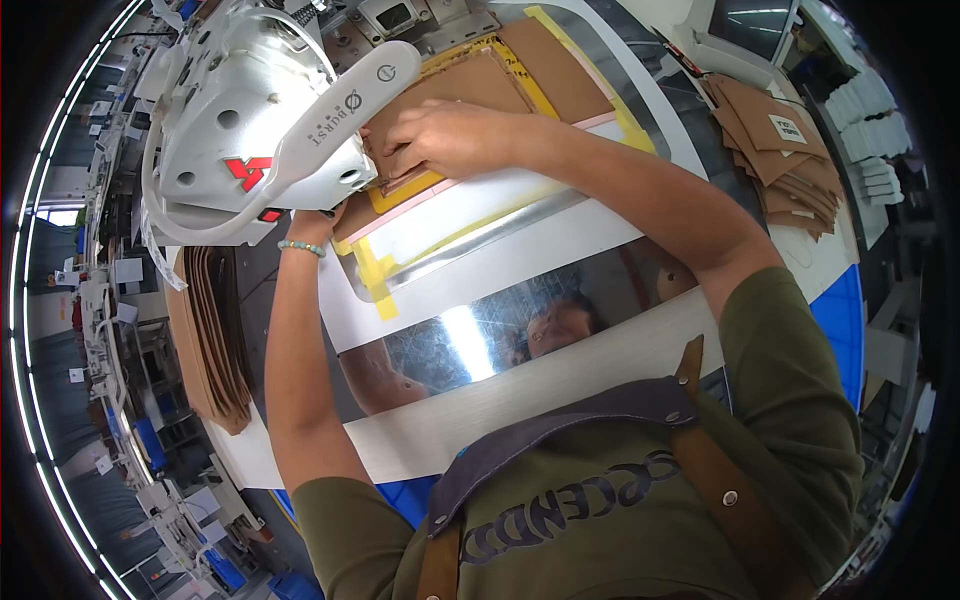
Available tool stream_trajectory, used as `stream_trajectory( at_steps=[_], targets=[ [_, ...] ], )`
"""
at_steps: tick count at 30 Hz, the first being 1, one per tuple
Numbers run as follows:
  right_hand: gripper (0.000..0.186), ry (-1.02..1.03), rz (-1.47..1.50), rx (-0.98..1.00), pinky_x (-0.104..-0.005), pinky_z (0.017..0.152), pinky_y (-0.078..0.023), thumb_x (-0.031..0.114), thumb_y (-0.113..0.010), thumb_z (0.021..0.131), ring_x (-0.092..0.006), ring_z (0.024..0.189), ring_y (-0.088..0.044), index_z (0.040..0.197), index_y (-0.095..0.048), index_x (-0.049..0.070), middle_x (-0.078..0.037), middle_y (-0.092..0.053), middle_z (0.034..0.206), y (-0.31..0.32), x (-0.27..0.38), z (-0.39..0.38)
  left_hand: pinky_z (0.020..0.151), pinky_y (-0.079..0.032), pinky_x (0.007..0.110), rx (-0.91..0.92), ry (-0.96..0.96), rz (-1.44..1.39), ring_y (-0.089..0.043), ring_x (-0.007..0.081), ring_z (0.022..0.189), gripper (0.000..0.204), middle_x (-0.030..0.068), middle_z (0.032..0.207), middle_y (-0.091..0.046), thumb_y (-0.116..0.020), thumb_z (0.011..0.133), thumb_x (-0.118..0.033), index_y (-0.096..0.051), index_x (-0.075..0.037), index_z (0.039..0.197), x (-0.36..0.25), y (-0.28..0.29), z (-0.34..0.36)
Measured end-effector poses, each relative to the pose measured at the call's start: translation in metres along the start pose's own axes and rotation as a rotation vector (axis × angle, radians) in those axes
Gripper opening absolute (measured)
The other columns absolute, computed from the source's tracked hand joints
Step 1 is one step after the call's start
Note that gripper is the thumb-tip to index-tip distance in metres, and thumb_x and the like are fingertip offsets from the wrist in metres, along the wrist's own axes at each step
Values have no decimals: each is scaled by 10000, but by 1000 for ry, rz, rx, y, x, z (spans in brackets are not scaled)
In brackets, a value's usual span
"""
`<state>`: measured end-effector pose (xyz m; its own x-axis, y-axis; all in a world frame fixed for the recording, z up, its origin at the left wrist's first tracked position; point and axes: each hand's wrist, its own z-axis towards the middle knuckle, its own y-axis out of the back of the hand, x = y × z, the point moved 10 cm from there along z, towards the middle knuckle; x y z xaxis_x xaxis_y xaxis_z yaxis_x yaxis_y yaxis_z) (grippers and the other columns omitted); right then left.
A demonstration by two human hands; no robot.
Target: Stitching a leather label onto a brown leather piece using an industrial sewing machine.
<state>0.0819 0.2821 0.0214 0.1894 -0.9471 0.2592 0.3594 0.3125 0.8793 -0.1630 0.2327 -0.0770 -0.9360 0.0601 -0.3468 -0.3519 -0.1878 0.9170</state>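
My right hand [445, 138] rests on a brown panel [462, 82] framed with yellow tape. Its fingers are spread and slightly bent, pressing near the panel's left end beside the white sewing machine head [235, 130]. Most of my left hand [325, 222] is hidden behind the machine head. Only its wrist with a beaded bracelet [302, 247] and a bit of the hand show, close to the panel's near left corner, and its fingers cannot be made out. Under the panel lies a white template sheet [500, 212] edged with yellow tape.
A polished metal plate [465, 335] forms the near part of the worktable. Stacked brown pieces [212, 340] stand at the left edge. More brown pieces [775, 140] are piled at the right, near a monitor [750, 28]. The machine's long white lever [345, 115] juts over the work.
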Motion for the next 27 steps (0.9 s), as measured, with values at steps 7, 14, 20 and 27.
stream_trajectory(
  at_steps=[7, 14, 20, 27],
  targets=[
    [318, -63, -14, 41, -422, 1087, -490, 90, -686, 949, -240, 1294, -625, 1202, -845, 201, -35, -722, 1341, -2, 1, 5, 1115, -508, 436, 47, 66, 35, -623, 354, 1349, 479, 146, 1425, -685, -774, 967, -272, -667, -121, 1409, -1, 1, -6],
    [285, -131, 5, 39, -415, 1096, -490, 98, -675, 965, -235, 1283, -635, 1173, -850, 184, -39, -740, 1311, -2, -10, -3, 982, -567, 455, -111, -33, 85, -711, 360, 1131, 285, 145, 1200, -766, -743, 958, -207, -739, -93, 1219, -65, 17, 6],
    [279, -101, 124, 167, -419, 1106, -493, 85, -650, 967, -250, 1288, -635, 1164, -839, 142, -36, -726, 1355, 4, 16, 24, 1089, -517, 432, -5, 170, -67, -647, 334, 1308, 415, 162, 1384, -705, -742, 996, -209, -669, -83, 1385, -9, 20, -28],
    [329, -201, -105, 94, -463, 1166, -466, 106, -651, 955, -286, 1345, -606, 1253, -790, 84, -67, -677, 1455, -4, -15, 10, 1128, -491, 434, -75, 72, -266, -631, 341, 1354, 429, 186, 1418, -694, -735, 1004, -176, -657, -57, 1409, -56, 19, -6]
  ],
)
